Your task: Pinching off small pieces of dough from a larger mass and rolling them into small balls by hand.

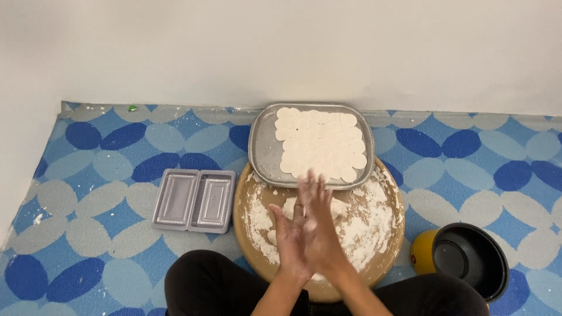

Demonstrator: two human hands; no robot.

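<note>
You are pressing your left hand (291, 237) and right hand (319, 225) flat together over the floured board (386, 234); dough pieces (288, 206) are lying just beneath them.

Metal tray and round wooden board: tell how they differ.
The metal tray is rectangular and grey; the round wooden board is circular and tan. The tray holds neat rows of flat dough discs; the board bears loose flour and dough lumps. The tray's near edge overlaps the board. Both lie on the patterned blue mat.
</note>
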